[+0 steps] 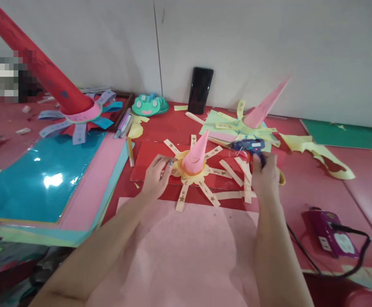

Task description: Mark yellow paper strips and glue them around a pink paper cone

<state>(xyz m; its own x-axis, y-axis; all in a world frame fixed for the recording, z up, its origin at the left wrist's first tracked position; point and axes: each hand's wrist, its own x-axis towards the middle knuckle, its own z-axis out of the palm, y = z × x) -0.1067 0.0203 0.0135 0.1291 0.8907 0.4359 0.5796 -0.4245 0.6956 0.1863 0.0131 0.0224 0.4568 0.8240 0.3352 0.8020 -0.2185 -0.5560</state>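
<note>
My right hand (pixel 265 172) is wrapped around the handle of a dark blue hot glue gun (pixel 248 146), whose nozzle points left. My left hand (pixel 156 175) has curled fingers at the left side of a yellow paper flower (pixel 190 178), closed on one of its strips. Letters and stars mark the flower's cream strips, which spread outward. From its middle rises a pink paper cone (pixel 195 157). Under the flower lies a red board (pixel 144 160). Several loose paper strips (pixel 232 172) lie between the flower and my right hand.
Behind stands a second pink cone (pixel 265 106) on green paper. A black phone (pixel 200 90) leans on the wall beside a green frog cutout (pixel 149 105). At left are a tall red paper cone (pixel 48 68) and blue sheets (pixel 45 179). A purple power box (pixel 333 234) with a cord sits right.
</note>
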